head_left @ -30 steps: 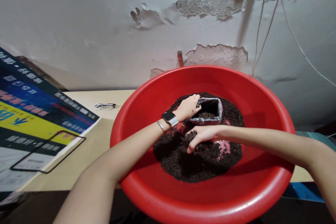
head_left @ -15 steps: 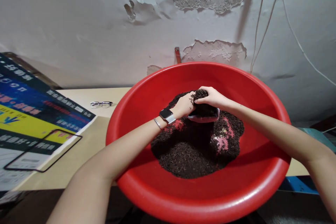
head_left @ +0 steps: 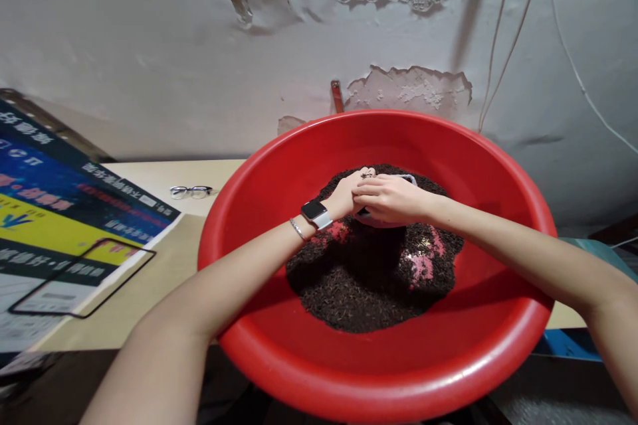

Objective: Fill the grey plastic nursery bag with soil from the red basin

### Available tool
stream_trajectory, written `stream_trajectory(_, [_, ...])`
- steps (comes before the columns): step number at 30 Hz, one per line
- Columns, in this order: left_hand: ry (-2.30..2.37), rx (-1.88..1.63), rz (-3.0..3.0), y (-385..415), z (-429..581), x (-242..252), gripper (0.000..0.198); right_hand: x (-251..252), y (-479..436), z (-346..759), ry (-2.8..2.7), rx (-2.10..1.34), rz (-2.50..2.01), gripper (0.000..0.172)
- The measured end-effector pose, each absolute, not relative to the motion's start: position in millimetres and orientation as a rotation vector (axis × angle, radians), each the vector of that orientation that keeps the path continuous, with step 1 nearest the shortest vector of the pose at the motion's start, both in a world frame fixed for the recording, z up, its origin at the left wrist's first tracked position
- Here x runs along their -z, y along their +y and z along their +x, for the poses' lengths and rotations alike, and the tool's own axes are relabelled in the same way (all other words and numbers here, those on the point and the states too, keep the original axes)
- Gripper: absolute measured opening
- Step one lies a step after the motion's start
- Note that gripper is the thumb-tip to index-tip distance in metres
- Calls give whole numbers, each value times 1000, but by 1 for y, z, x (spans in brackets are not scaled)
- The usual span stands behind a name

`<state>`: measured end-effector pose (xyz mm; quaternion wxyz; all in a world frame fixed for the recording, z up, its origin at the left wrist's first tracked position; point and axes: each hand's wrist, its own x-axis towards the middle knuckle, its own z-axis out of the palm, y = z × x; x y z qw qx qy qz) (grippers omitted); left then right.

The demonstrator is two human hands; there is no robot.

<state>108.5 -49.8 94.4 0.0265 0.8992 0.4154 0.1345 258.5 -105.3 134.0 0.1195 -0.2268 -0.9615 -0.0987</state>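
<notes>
A big red plastic basin (head_left: 478,172) holds a heap of dark loose granules (head_left: 359,285). At the back of the heap sits a small silver pouch (head_left: 409,178), almost wholly hidden under my hands. My left hand (head_left: 347,194), with a watch and a thin bracelet on the wrist, grips the pouch's left edge. My right hand (head_left: 391,199) lies palm down over the pouch's mouth, fingers together and curled over it, touching my left hand.
The basin rests on a beige table (head_left: 189,259) against a peeling wall. A dark printed poster (head_left: 60,226) covers the table's left part. Glasses (head_left: 192,191) lie near the wall. Thin cables (head_left: 498,46) hang at the right. A blue object (head_left: 563,345) shows under the basin's right side.
My right hand scooped granules from the heap, carried them up to the pouch and has now flattened down over its mouth. My left hand kept its hold on the pouch.
</notes>
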Motion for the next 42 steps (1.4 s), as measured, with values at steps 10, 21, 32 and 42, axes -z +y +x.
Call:
stream_trajectory(10, [1296,-14,3249,-63,109,-125,42,-146,-95,271,-2706,347,-1377,37])
stream_trajectory(21, [1345,243,3102,-98,111,-180,22,-133,-75,288,-2687,145,-1515,33])
stream_trajectory(32, [1599,385,2836,-92,97,-190,24,-149,-92,273,-2582,35,-1353,36])
stream_trajectory(42, [1648,-22,2792,-54,100,-129,50,-48,-114,272,-3088,-639,-2061,59])
